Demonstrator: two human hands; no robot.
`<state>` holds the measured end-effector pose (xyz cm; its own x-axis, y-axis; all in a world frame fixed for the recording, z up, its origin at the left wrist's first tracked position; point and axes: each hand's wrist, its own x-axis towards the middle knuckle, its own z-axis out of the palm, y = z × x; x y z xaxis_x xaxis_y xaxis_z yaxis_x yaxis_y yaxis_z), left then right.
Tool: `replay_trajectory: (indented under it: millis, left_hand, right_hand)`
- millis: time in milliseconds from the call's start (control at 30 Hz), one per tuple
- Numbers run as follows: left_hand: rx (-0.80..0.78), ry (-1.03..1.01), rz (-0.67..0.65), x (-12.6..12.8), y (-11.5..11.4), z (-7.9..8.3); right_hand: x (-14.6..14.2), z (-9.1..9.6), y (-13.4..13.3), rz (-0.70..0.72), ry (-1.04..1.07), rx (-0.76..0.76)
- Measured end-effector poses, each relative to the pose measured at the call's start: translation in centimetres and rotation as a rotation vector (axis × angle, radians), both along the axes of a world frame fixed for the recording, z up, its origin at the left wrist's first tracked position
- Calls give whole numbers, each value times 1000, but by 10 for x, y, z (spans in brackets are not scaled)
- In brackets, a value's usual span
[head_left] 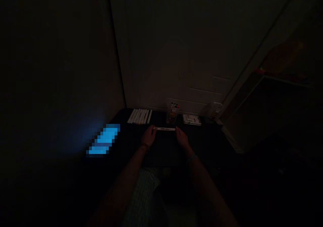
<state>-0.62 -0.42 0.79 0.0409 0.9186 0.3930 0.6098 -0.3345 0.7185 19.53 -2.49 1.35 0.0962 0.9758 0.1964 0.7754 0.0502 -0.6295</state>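
**Marker Gripped in the Gloom**

A blurred blue glow (103,140) sat left of the fingers, and a row of markers (140,116) lay beyond them. The left hand (148,136) and right hand (182,138) each pinched one end of a white marker (164,129). Darkness hid finer detail.

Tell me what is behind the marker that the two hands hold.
Behind the marker, held by the left hand and right hand, lie a row of white markers, a small box and a flat pack. Nothing covers them, but darkness hides their details.
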Motion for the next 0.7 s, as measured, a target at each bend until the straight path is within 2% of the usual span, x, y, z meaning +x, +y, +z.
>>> replay_trajectory:
  millis: [333,700]
  left_hand:
    - [-60,32,-27,-1,3,1]
    - [-7,-31,-4,0,3,-1]
  right_hand:
    - [2,0,-1,31,41,9]
    - [1,6,-2,-8,86,-61]
